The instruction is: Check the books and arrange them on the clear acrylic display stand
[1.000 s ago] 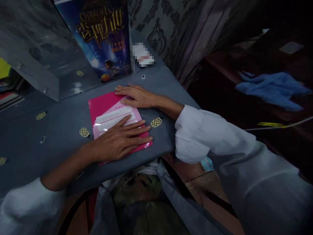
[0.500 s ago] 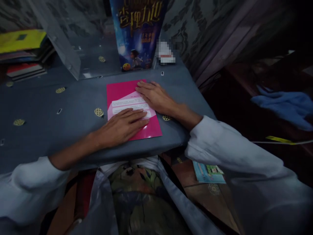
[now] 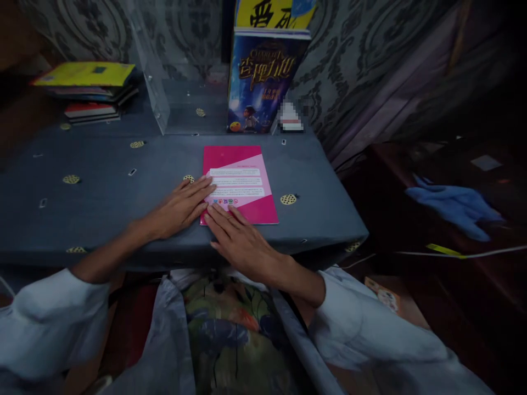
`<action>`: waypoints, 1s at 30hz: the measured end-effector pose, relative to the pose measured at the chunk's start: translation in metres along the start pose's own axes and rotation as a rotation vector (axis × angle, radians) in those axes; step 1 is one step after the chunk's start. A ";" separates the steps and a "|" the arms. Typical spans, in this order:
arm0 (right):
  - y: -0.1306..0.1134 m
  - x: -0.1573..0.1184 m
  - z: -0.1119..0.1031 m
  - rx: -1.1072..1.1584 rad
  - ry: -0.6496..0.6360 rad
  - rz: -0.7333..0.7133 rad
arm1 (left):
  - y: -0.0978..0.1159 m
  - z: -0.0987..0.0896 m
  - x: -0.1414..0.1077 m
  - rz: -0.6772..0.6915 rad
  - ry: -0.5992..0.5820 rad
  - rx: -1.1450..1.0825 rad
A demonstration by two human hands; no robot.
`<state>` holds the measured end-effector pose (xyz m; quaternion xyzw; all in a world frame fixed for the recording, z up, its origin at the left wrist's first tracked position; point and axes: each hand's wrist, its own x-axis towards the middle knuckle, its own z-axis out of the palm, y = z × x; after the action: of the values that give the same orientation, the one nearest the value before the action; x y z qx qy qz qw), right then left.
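A pink book point(image 3: 242, 156) with pale text panels lies flat near the front edge of the table, its print upside down to me. My left hand point(image 3: 179, 207) rests at the book's left edge, fingers stretched out and fingertips on the cover. Lower down, my right hand point(image 3: 242, 241) reaches over the book's near left corner, its fingers extended flat on the cover. Neither hand is closed around anything.
On the patterned tablecloth point(image 3: 111, 203), a clear acrylic stand point(image 3: 158, 104) holds upright books, a blue one point(image 3: 259, 82) in front. A book stack point(image 3: 93, 82) sits at back left. A blue cloth point(image 3: 457, 206) lies to the right.
My right hand has moved from the book's upper right down to its near left corner. My left hand has slid to the left edge. The view has shifted, showing more of the back.
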<state>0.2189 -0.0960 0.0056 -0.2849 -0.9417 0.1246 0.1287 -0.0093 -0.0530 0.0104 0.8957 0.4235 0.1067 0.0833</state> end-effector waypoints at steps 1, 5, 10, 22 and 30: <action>-0.001 -0.004 0.001 0.007 0.005 0.008 | 0.000 0.000 0.000 -0.002 -0.001 0.003; 0.023 -0.038 -0.009 0.002 0.032 0.089 | -0.001 0.001 0.003 -0.021 -0.022 0.001; 0.053 -0.079 -0.020 -0.055 0.092 0.203 | 0.001 0.001 0.002 -0.009 -0.022 -0.026; 0.023 -0.113 -0.020 0.113 0.328 0.132 | 0.039 -0.006 -0.054 0.068 -0.172 -0.114; 0.017 -0.095 -0.059 0.372 0.611 0.181 | 0.051 -0.038 -0.041 0.123 0.189 -0.325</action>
<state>0.3223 -0.1262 0.0397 -0.3627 -0.7920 0.2139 0.4422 -0.0065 -0.1148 0.0544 0.8806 0.3514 0.2621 0.1799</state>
